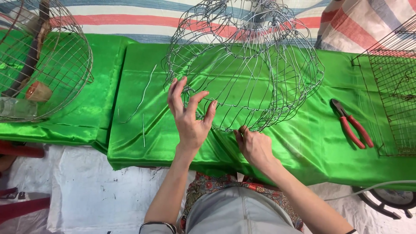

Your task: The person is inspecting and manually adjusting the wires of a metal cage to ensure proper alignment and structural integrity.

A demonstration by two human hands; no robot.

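- Head view: wire basket frame (pixel 247 69) lies on green cloth (pixel 303 143), long axis running toward 12 o'clock.
- Left hand (pixel 190 119), fingers spread, touches its rim at 11 o'clock.
- Right hand (pixel 255 145) pinches the near rim, closer in.

Looks like a small handcraft workshop, prob. informal: low bench under green satin cloth (pixel 130 86), half-made wire basket frame (pixel 247 65), round wire cage (pixel 52 65), loose wire offcuts (pixel 145 93), red-handled pliers (pixel 353 125), wire mesh panel (pixel 396 99), striped tarp (pixel 130 17) behind.
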